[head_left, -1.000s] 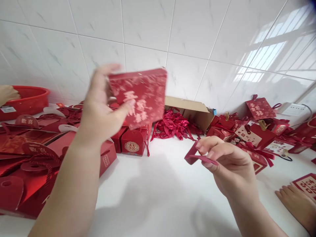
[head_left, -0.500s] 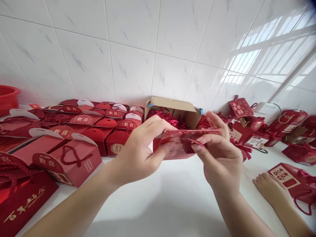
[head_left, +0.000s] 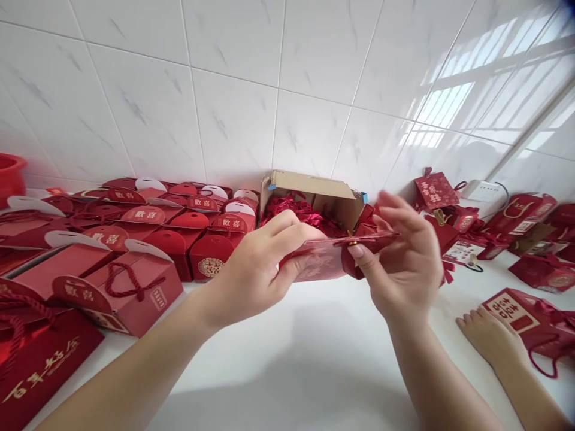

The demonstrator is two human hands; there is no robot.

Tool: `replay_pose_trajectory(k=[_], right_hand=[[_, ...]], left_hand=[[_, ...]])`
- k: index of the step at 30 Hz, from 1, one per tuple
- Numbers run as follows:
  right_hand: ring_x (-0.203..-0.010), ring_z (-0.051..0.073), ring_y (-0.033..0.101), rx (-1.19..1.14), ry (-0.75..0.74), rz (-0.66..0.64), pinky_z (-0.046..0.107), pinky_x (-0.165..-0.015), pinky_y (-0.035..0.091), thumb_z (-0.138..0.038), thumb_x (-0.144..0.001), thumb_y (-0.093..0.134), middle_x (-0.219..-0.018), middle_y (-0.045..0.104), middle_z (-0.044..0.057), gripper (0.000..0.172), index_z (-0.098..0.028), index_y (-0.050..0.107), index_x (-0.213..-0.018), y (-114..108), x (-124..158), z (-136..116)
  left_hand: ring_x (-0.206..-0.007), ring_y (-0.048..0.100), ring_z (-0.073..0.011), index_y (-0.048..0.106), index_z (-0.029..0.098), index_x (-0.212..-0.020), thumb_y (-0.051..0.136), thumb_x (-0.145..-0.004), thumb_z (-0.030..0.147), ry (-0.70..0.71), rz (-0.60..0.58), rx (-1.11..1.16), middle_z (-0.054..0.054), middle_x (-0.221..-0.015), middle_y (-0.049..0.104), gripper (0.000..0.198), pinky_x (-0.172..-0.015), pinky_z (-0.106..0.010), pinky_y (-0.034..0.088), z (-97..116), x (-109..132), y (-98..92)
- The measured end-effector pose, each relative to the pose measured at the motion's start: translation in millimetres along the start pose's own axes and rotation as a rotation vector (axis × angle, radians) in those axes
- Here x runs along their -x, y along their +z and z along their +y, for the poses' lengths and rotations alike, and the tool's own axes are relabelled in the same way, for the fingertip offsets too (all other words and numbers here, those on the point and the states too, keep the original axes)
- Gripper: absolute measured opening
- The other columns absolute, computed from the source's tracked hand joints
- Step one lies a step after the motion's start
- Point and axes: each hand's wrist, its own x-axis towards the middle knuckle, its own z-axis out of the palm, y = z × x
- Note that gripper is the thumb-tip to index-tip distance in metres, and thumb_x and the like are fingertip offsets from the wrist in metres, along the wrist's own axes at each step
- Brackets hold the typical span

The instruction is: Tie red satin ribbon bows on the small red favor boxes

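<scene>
A red patterned gift box point(head_left: 323, 266) is held up above the white table, seen almost edge-on from above. My left hand point(head_left: 265, 272) grips its left end between thumb and fingers. My right hand point(head_left: 402, 269) is at the right part, its thumb pressed on a dark red tab point(head_left: 350, 262) with a small gold-coloured fastener at the upper edge. The other fingers of that hand are raised and partly spread behind the box. The box's far side is hidden.
Rows of red gift boxes point(head_left: 146, 214) stand at left. An open cardboard carton point(head_left: 314, 178) with red ribbons sits against the tiled wall. More red boxes point(head_left: 521, 215) lie at right, where another person's hand point(head_left: 487, 335) rests by a box point(head_left: 516, 314).
My right thumb has shifted onto the gold fastener, and the tab has moved up against the box's edge. The right fingers have spread. The box has tilted closer to edge-on.
</scene>
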Motion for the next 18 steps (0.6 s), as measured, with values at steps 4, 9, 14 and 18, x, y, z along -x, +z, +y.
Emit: replay_pose_trajectory(k=[4,9,14,18], right_hand=[[-0.077,0.019,0.067,-0.062,0.182,-0.212,0.030,-0.060,0.056,-0.024,-0.081,0.068,-0.086,0.069,0.004,0.008,-0.021,0.064,-0.087,-1,-2,11],[-0.075,0.015,0.064,-0.025,0.239,-0.161,0.027,-0.065,0.054,-0.024,-0.081,0.067,-0.081,0.067,0.002,0.008,-0.021,0.060,-0.077,10,4,17],[-0.086,0.018,0.065,-0.081,0.281,-0.157,0.029,-0.074,0.053,-0.024,-0.080,0.066,-0.082,0.067,0.002,0.012,-0.021,0.057,-0.074,19,9,18],[-0.073,0.015,0.061,-0.065,0.332,-0.174,0.027,-0.065,0.050,-0.026,-0.081,0.066,-0.077,0.064,0.001,0.014,-0.020,0.056,-0.073,19,9,16]], left_hand=[[-0.083,0.054,-0.0136,0.053,0.023,-0.108,0.045,-0.089,0.010,-0.130,-0.007,-0.102,-0.001,-0.094,0.055,0.024,-0.073,-0.026,0.045,4,-1,3.2],[-0.102,0.056,-0.0256,0.033,0.019,-0.125,0.065,-0.077,0.041,-0.390,-0.080,-0.179,-0.010,-0.113,0.056,0.062,-0.085,-0.039,0.048,10,-2,17.6],[-0.105,0.054,-0.0351,0.034,0.016,-0.124,0.070,-0.057,0.069,-0.482,-0.029,-0.339,-0.015,-0.115,0.055,0.093,-0.088,-0.051,0.046,9,-3,26.9],[-0.104,0.056,-0.0320,0.035,0.018,-0.124,0.068,-0.066,0.060,-0.497,-0.011,-0.297,-0.012,-0.113,0.058,0.079,-0.088,-0.048,0.048,8,-3,28.4]])
